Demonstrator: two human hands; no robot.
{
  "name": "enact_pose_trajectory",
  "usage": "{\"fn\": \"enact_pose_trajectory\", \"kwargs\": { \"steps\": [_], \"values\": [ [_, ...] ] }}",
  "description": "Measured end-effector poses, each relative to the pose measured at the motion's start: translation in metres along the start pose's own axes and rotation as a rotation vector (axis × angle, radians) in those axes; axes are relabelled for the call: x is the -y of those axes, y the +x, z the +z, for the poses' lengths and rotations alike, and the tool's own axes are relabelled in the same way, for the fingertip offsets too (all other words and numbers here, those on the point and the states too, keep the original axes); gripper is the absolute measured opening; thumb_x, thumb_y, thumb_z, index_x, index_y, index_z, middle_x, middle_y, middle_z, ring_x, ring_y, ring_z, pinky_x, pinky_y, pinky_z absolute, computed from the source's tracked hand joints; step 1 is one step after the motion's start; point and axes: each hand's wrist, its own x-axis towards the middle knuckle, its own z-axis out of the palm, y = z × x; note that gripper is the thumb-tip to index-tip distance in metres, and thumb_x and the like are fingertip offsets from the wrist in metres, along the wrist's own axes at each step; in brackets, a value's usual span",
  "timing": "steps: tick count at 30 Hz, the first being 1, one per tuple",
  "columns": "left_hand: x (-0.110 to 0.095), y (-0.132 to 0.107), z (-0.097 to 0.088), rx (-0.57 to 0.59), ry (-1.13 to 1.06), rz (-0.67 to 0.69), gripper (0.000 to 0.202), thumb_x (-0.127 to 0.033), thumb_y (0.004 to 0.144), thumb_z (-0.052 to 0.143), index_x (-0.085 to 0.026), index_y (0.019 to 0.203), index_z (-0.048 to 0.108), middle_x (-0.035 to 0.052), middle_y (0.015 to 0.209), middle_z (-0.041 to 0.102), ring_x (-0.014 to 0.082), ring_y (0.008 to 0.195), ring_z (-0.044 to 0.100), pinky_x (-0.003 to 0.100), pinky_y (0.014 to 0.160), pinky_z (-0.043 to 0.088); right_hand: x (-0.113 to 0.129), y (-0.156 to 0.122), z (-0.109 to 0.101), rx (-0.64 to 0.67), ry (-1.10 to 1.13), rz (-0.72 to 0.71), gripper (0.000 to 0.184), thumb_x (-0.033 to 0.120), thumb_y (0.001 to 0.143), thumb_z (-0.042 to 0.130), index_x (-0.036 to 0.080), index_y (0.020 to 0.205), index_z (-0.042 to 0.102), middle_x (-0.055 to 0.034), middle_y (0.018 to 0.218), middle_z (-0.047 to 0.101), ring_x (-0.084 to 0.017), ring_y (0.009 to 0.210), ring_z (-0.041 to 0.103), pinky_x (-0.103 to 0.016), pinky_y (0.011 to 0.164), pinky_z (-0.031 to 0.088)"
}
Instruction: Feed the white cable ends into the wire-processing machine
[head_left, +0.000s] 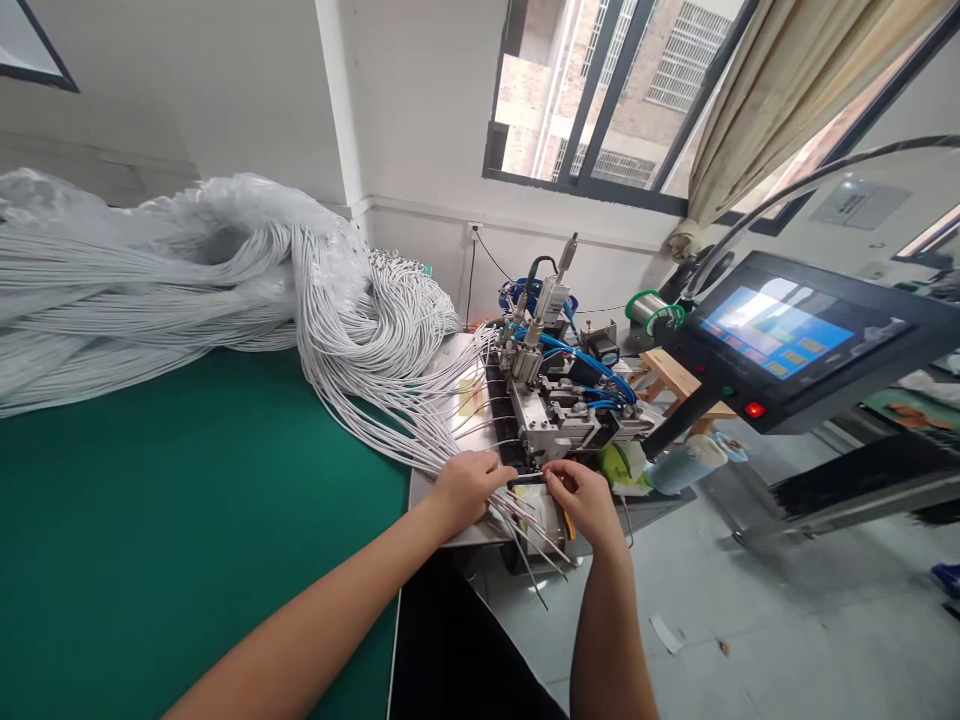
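My left hand is closed around a white cable at the front edge of a small machine. Beneath that hand a fan of loose cable ends spreads out past the metal plate's edge. The fingertips of my right hand pinch the same cable near its end, so a short stretch lies level between both hands. Several cables run from the big white cable bundle across the metal plate into the machine's side. What the cable's tip looks like is hidden by my right fingers.
A green table lies on the left, with plastic-wrapped cables piled at its back. To the right a touchscreen panel with a lit red button stands on an arm. Behind it are a wire spool and a wooden stool.
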Motion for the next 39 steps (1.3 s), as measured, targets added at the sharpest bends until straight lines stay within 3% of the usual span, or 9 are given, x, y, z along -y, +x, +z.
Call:
{"fn": "enact_pose_trajectory", "kwargs": {
  "steps": [11,18,27,33,39],
  "values": [
    [0.003,-0.001,0.011,-0.156,-0.028,0.041,0.032,-0.009,0.083,0.048,-0.024,0.104,0.067,0.0037,0.082,0.062,0.0168,0.074,0.056,0.028,0.063,0.039,-0.008,0.009,0.004,-0.019,-0.04,-0.026,0.028,0.041,0.086,0.052,0.017,0.075,0.063,-0.0025,0.066,0.062,-0.016,0.061,0.052,-0.026,0.058,0.038],
    [0.001,0.001,0.008,-0.091,-0.013,0.021,0.041,-0.004,0.079,0.05,-0.023,0.113,0.065,0.0048,0.095,0.065,0.0205,0.087,0.057,0.034,0.075,0.043,-0.029,0.02,0.012,0.057,0.17,0.016,0.028,0.042,0.084,0.052,0.018,0.07,0.053,0.0017,0.063,0.049,-0.014,0.06,0.044,-0.024,0.057,0.034],
    [-0.002,0.002,0.003,-0.015,-0.036,-0.074,0.051,-0.002,0.067,0.054,-0.024,0.11,0.068,0.0061,0.089,0.063,0.0216,0.084,0.055,0.037,0.078,0.041,-0.05,0.025,0.029,0.116,0.577,0.104,0.029,0.038,0.079,0.057,0.019,0.062,0.045,0.0045,0.06,0.037,-0.011,0.057,0.032,-0.024,0.054,0.026],
    [-0.003,0.004,0.001,0.003,-0.058,-0.09,0.051,-0.003,0.065,0.054,-0.024,0.11,0.068,0.0067,0.086,0.062,0.0222,0.082,0.054,0.037,0.075,0.04,-0.057,0.024,0.039,0.1,0.768,0.265,0.029,0.04,0.07,0.065,0.019,0.06,0.048,0.0055,0.055,0.036,-0.01,0.052,0.028,-0.024,0.05,0.022],
    [-0.003,0.001,-0.002,-0.059,-0.113,-0.064,0.046,-0.005,0.064,0.055,-0.021,0.105,0.068,0.0063,0.093,0.066,0.0223,0.089,0.056,0.037,0.082,0.041,-0.059,0.012,0.038,0.032,0.73,0.253,0.038,0.052,0.072,0.067,0.018,0.064,0.053,0.0034,0.058,0.044,-0.011,0.055,0.036,-0.024,0.051,0.028]
  ]
}}
